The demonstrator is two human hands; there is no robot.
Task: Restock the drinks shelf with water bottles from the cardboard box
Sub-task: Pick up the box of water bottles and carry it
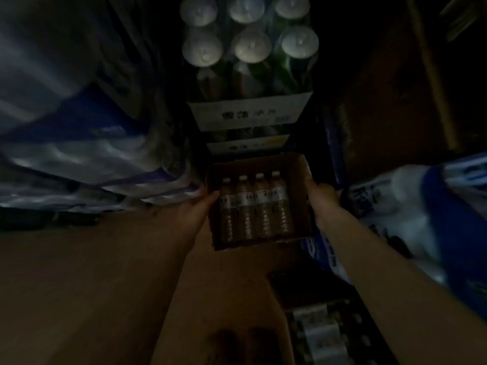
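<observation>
Nearest the camera, two bare forearms reaching forward in dim light. Left hand [196, 206] and right hand [320, 194] gripping opposite walls of cardboard box [299, 169]. Inside, four water bottles [254, 206] lying side by side. Beyond, shrink-wrapped bottle packs [247, 46]. Best kept level, grip even, so nothing rolls.

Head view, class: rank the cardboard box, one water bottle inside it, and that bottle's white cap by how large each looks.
1. Cardboard box, held at its sides by the left hand and right hand.
2. Water bottle, one of four alike lying inside.
3. White cap, smallest.
</observation>
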